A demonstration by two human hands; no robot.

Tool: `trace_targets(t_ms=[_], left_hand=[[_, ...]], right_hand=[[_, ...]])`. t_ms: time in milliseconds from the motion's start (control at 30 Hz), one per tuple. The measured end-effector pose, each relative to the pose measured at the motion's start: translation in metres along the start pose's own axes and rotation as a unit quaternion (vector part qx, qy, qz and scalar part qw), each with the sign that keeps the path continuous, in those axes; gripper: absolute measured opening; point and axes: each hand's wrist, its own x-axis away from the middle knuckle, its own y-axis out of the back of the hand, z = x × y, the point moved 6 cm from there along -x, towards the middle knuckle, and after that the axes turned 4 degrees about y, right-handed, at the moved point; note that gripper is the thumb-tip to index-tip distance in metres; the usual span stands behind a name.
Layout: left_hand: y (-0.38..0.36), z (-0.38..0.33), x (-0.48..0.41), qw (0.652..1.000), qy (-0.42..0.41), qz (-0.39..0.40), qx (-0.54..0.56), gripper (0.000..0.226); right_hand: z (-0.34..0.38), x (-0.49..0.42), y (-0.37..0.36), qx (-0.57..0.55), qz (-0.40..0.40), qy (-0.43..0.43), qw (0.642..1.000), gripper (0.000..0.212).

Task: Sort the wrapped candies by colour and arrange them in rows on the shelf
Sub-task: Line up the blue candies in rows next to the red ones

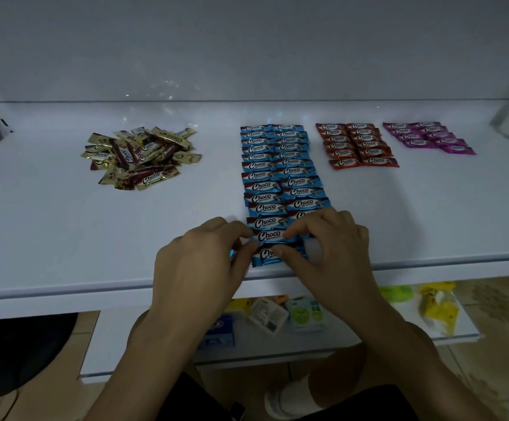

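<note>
near the front edge of the white shelf [65, 238], at the near end of the two blue rows [280, 171]: a blue candy [270, 235], flat, label up, caught between both sets of fingers. left end between thumb and forefinger of the left hand [198, 256], right end between thumb and forefinger of the right hand [332, 247]. just below it, against the thumbs, one more blue wrapper [264, 259], last before the edge.

further right on the same surface, two short red rows [359, 145], then two purple rows [429, 138], each block apart from the next. off to the left, well apart from the blue, a loose gold pile [140, 156], pieces crossing one another. behind all, a plain pale back panel [247, 41]. underneath, a lower shelf [110, 344] with small packets [270, 317] and a yellow packet [437, 308]; tiled floor [496, 360] to the right. dim light throughout.

fingers of both hands curled in, nearly closed, tips pinching the ends of that blue candy; other fingers bent loosely above the shelf, gripping nothing that shows.
</note>
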Motion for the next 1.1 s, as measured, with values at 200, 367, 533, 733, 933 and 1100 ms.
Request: trace_targets(t_ms=[200,367,533,733,933,1100], left_hand=[[0.012,-0.005,-0.01,0.94,0.136,-0.01,0.312,0.01],[-0.022,-0.038,-0.012,0.415,0.413,0.066,0.808,0.011],[-0.033,-0.058,-0.008,0.367,0.44,0.109,0.813,0.027],[-0.041,-0.064,0.002,0.378,0.414,0.116,0.82,0.05],[-0.039,-0.066,0.004,0.498,0.365,0.119,0.778,0.043],[-0.036,-0.05,0.004,0.51,0.371,0.08,0.772,0.037]], right_hand=[[0.002,-0.001,0.012,-0.086,-0.048,-0.022,0.995,0.025],[0.031,0.012,0.027,-0.288,-0.059,-0.025,0.956,0.011],[0.042,0.025,0.026,-0.278,-0.065,-0.004,0.958,0.046],[0.037,0.009,0.038,-0.264,-0.071,-0.024,0.962,0.007],[0.023,0.001,0.037,-0.437,-0.046,-0.199,0.876,0.029],[0.012,0.008,0.031,-0.518,-0.048,-0.279,0.807,0.035]])
